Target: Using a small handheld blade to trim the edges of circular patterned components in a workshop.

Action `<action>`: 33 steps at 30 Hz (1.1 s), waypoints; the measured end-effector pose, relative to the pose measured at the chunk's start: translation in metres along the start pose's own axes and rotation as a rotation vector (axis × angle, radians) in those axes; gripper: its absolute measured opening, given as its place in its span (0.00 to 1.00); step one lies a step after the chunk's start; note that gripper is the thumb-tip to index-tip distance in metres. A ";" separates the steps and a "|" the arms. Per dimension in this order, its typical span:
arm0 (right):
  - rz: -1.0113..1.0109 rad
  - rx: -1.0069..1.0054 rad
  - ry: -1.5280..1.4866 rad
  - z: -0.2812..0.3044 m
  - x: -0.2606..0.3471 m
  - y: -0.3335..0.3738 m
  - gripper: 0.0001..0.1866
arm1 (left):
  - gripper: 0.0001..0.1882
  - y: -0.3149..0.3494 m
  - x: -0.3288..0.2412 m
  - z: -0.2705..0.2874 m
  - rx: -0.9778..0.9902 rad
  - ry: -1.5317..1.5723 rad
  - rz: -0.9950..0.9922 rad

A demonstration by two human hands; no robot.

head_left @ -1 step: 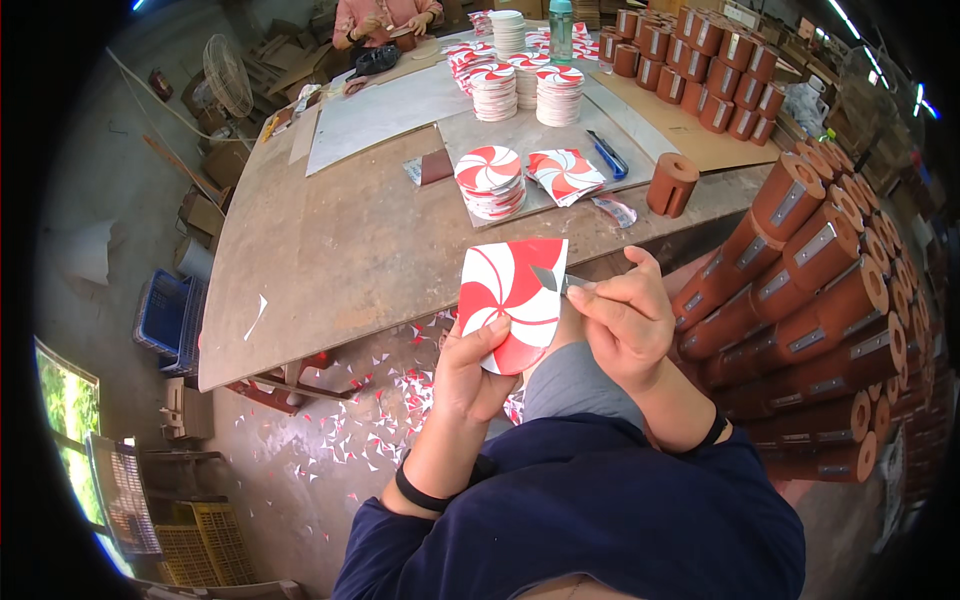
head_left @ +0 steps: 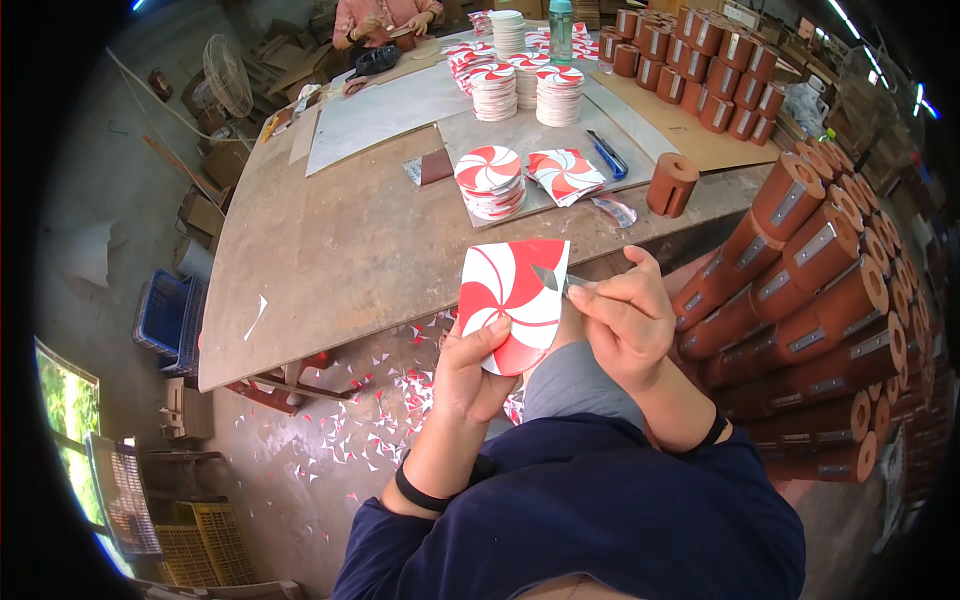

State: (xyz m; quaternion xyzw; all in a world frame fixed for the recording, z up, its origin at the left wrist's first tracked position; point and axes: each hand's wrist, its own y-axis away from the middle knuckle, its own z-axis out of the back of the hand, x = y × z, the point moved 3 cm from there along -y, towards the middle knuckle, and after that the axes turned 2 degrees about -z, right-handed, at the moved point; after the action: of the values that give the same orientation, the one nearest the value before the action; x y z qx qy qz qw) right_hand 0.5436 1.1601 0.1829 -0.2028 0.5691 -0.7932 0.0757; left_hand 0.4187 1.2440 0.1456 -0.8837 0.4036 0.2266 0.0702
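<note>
A square-cornered card [head_left: 510, 290] with a red and white swirl is pinched in my left hand [head_left: 468, 365], its thumb on the front and fingers behind. The card's lower edge is rounded and its top corners are still angular. My right hand [head_left: 628, 318] is closed around what looks like a pair of scissors [head_left: 546, 277]. A pointed grey blade lies over the card's right side; the handles are hidden in my fingers. Beyond the card, on the table, stand a stack of round swirl discs [head_left: 489, 170] and a pile of uncut swirl cards [head_left: 566, 175].
A blue utility knife [head_left: 607, 155] and a brown cylinder [head_left: 672, 184] lie near the discs on the table [head_left: 330, 250]. More brown cylinders [head_left: 815, 300] are piled at my right. Red and white scraps [head_left: 390, 410] litter the floor. Another person [head_left: 385, 20] works at the far end.
</note>
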 end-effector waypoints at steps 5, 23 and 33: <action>-0.044 -0.029 -0.037 0.001 -0.003 -0.001 0.12 | 0.20 -0.001 -0.001 0.001 0.008 -0.074 -0.044; -1.054 -0.204 -0.933 0.001 -0.038 0.020 0.12 | 0.31 0.004 -0.023 0.006 0.155 -0.519 0.091; -1.138 0.417 -1.162 -0.024 -0.022 0.034 0.08 | 0.23 -0.019 -0.029 0.014 -0.108 -0.555 -0.244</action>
State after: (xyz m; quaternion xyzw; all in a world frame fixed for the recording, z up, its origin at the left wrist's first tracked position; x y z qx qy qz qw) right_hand 0.5501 1.1778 0.1397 -0.8172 0.0921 -0.5686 -0.0188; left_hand 0.4111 1.2812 0.1452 -0.8325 0.2472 0.4700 0.1575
